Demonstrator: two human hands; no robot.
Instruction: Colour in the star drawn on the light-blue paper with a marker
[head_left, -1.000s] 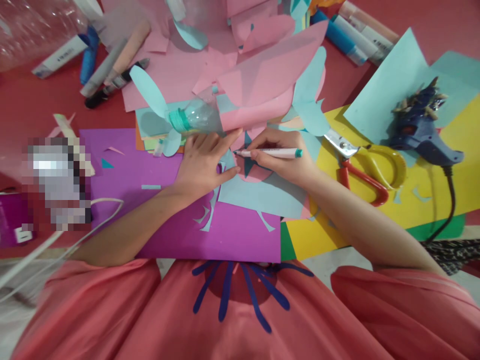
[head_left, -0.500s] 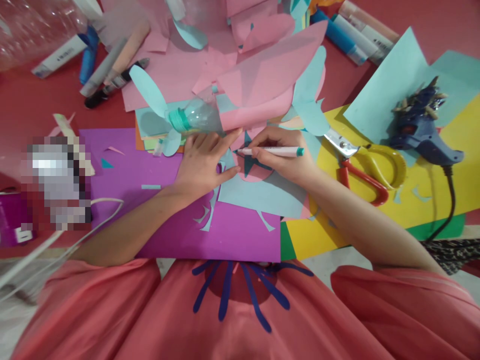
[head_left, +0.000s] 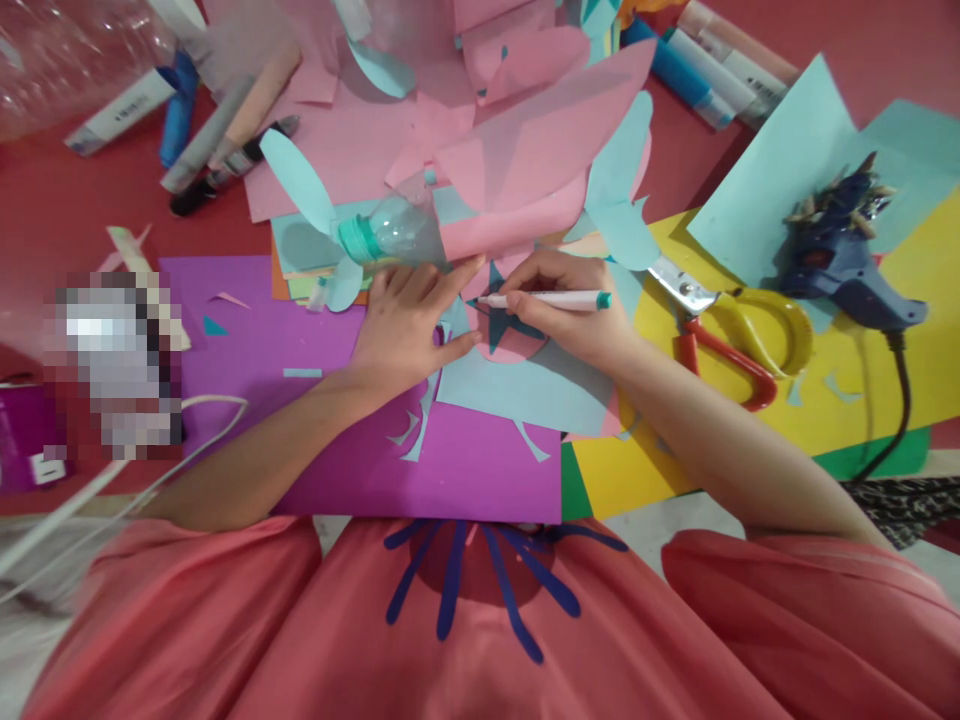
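My right hand (head_left: 570, 305) grips a white marker (head_left: 559, 299) with a green end, its tip on a dark teal star (head_left: 504, 322). The star lies on a rounded pink paper piece (head_left: 517, 352), above a light blue sheet (head_left: 525, 392). My left hand (head_left: 412, 325) lies flat with fingers spread, its index finger and thumb near the pink piece's left side. Just beyond both hands rests a clear plastic bottle (head_left: 401, 228) with a green cap, wrapped in pink paper and bearing light blue paper fins (head_left: 619, 210).
Scissors (head_left: 724, 330) with red and yellow handles lie right of my right hand. A blue glue gun (head_left: 847, 250) with a cord sits farther right. Several markers (head_left: 217, 130) lie at the back left. Paper scraps dot a purple sheet (head_left: 480, 480). A cable (head_left: 202, 402) runs at left.
The marker and my right hand have shifted very slightly to the right. My left hand stays in place.
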